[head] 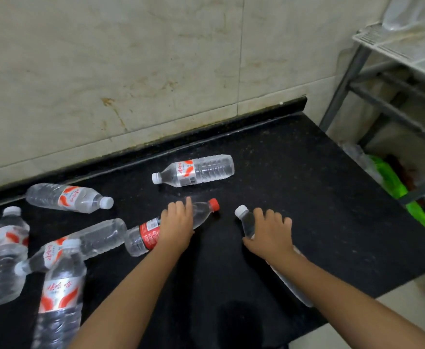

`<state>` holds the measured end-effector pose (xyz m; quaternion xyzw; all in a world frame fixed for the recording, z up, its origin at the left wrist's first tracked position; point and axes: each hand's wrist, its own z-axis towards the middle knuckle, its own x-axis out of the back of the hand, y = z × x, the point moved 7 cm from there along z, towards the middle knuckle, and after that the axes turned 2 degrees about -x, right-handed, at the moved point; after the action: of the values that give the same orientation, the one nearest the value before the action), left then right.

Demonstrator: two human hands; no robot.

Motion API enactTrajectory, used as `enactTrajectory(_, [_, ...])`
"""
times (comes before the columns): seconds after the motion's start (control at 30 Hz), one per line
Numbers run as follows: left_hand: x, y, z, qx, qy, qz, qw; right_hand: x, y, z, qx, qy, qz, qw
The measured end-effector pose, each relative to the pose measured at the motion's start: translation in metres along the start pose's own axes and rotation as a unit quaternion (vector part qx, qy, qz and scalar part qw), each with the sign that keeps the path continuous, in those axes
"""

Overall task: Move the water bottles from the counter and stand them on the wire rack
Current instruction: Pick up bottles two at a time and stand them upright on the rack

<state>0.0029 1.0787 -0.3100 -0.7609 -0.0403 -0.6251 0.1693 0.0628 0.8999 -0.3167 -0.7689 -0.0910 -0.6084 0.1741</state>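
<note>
Head view is showing both hands lying over bottles on the black desk (307,172) in the lower middle of the frame. The left hand (177,224) is curling over the red-capped bottle (146,235), which is lying on its side with its cap pointing to the upper right; the right hand (273,234) is closing over a white-capped bottle (246,221) whose body is running down under the wrist. Neither bottle is looking lifted yet. To do this well, each hand should probably be wrapping fully round the bottle's middle before lifting, since the smooth round plastic could roll away. Five more white-capped water bottles are waiting: one (193,171) at centre frame, another (67,197) at left, and three crowding the lower left, of which at least two seem upright. All are appearing clear and at least partly filled, caps on. The wire rack (398,46) is standing at the upper right, holding something pale and blurred on its top shelf.
</note>
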Motion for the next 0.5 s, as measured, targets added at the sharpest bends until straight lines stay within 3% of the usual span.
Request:
enactTrajectory(0.13, [-0.001, -0.008, -0.001, -0.027, 0.033, -0.015, 0.999, -0.001, -0.001, -0.002, 0.011, -0.001, 0.001, 1.0])
enactTrajectory(0.37, [-0.001, -0.036, 0.011, -0.018, -0.047, -0.232, 0.971, 0.0, 0.002, -0.001, 0.008, -0.013, 0.032, 0.999])
enactTrajectory(0.5, [-0.006, -0.052, 0.013, -0.037, -0.102, -0.245, 0.963, -0.002, 0.002, 0.0, 0.014, -0.018, 0.03, 0.999])
